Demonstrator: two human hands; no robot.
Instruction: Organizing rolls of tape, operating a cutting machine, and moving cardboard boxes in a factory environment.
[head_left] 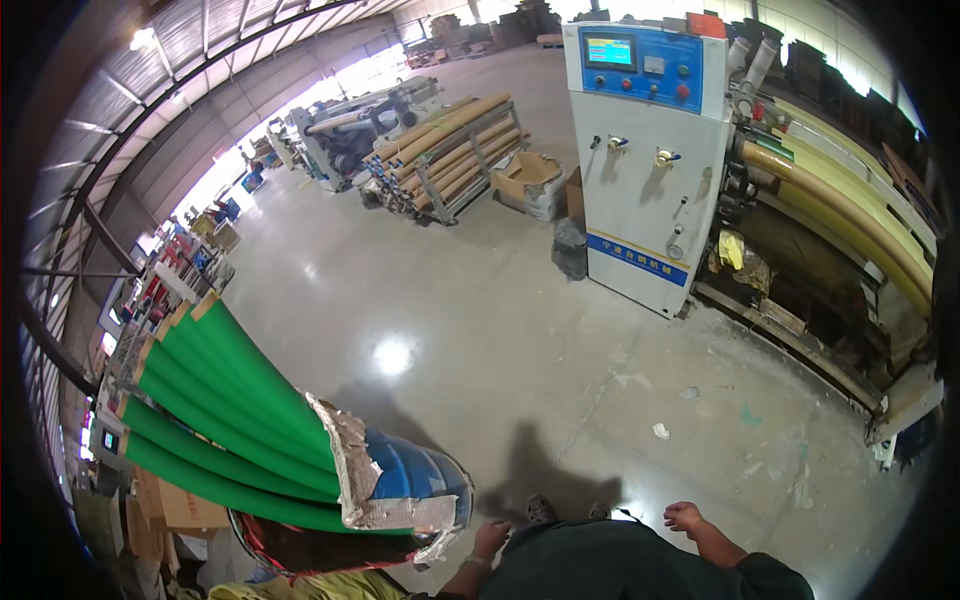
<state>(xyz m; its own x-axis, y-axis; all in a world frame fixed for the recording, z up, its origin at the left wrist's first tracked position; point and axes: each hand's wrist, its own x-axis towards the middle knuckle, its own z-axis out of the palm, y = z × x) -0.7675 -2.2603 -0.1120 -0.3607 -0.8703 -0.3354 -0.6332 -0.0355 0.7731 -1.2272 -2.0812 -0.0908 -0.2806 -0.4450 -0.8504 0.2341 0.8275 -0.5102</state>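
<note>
left hand just beside blue drum, right hand well apart

- We look down from head height over a wide floor, with our hands at the lower edge.
- The fisheye view faces a control cabinet well ahead.
</note>
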